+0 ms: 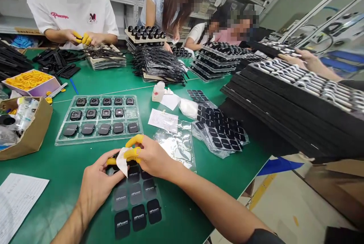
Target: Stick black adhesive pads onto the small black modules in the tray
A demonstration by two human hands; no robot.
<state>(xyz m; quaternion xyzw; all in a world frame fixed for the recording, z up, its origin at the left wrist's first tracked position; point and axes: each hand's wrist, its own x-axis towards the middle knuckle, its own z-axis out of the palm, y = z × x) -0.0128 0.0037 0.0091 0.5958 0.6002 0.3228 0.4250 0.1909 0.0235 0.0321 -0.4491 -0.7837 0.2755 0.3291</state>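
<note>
Both hands, left hand (98, 177) and right hand (152, 157), pinch a white wipe (123, 161) over the sticker sheet (137, 202).

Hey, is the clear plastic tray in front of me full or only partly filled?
Partly filled. The clear tray holds three rows of small dark parts, but the pockets along its right side look empty.
</note>
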